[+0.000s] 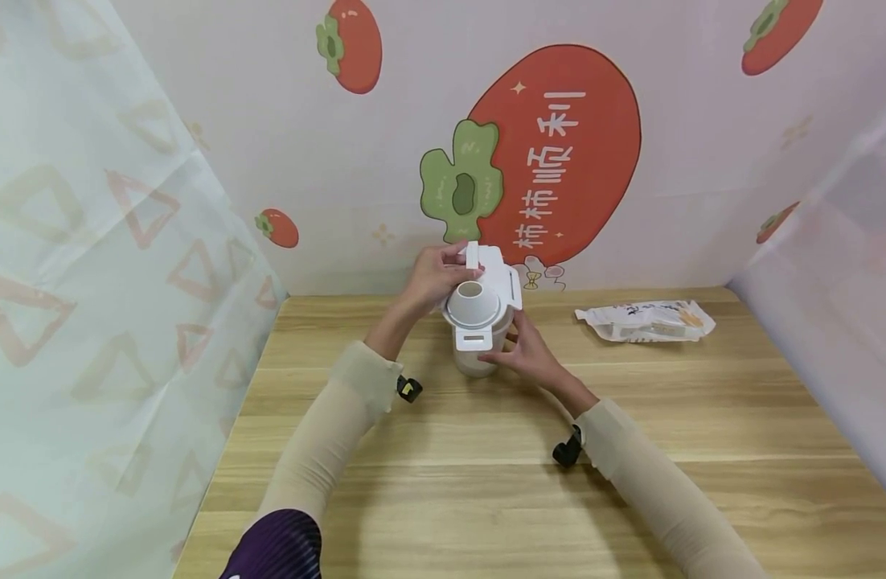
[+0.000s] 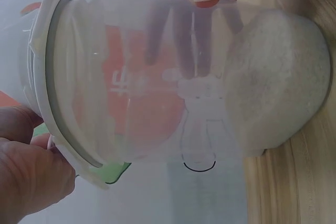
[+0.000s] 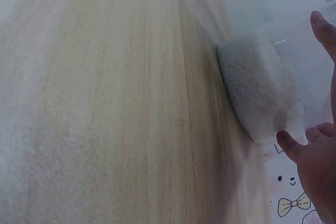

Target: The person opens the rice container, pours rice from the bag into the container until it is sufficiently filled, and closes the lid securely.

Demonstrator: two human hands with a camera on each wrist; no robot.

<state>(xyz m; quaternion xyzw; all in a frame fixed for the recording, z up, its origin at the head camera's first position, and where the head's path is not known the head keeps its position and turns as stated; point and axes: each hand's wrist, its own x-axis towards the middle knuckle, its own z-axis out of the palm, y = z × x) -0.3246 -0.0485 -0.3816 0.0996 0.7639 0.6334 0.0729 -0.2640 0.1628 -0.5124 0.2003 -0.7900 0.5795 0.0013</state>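
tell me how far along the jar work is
Done: the clear jar stands on the table with white grains filling its bottom. In hand: the left hand grips the white lid at its raised flap while the right hand steadies the jar. Left: the flap isn't down; the packet lies aside.

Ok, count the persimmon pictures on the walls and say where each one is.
5 in the head view: the big lettered persimmon behind the jar, one top centre, one small low left, one top right, one partly veiled on the right. Others may be hidden.
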